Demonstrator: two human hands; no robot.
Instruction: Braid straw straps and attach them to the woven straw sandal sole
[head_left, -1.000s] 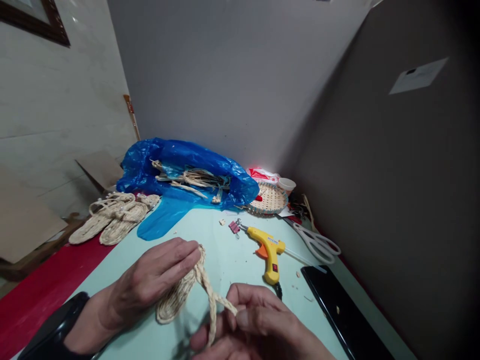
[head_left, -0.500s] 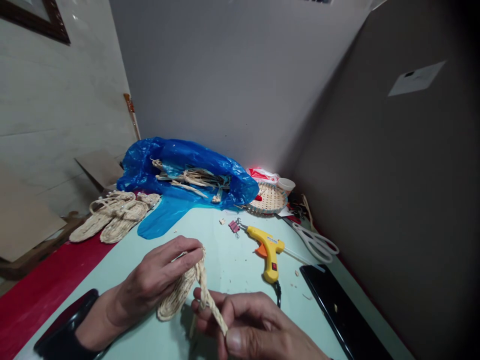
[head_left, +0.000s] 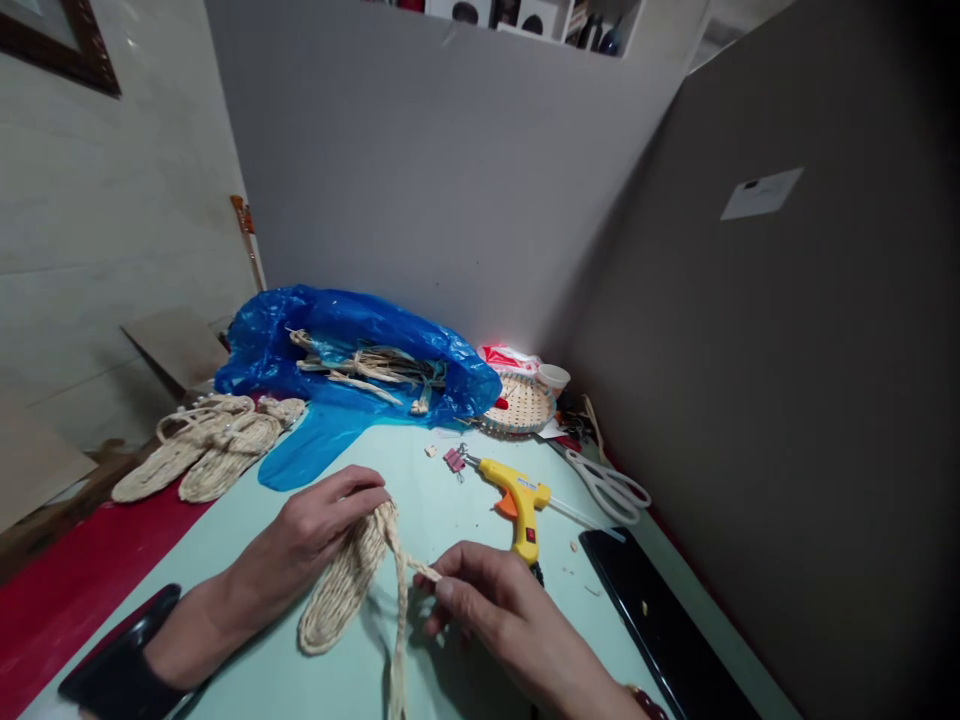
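Note:
A woven straw sole stands tilted over the table, with my left hand closed around its upper end. From that end two braided straw strands come off. My right hand pinches one straw braid between thumb and fingers, pulled out to the right. The other braid hangs down toward the table's front edge. Just beyond my right hand lies a yellow glue gun with an orange trigger.
A blue plastic bag holding straw bundles lies at the back. Finished straw sandals sit at left. A pink binder clip, woven basket, white-handled scissors and black glossy slab lie centre to right.
My right hand has shifted its pinch to a braid stretched rightward, and a second braid now hangs free. More of the sole shows below my left hand. The view has tilted up slightly.

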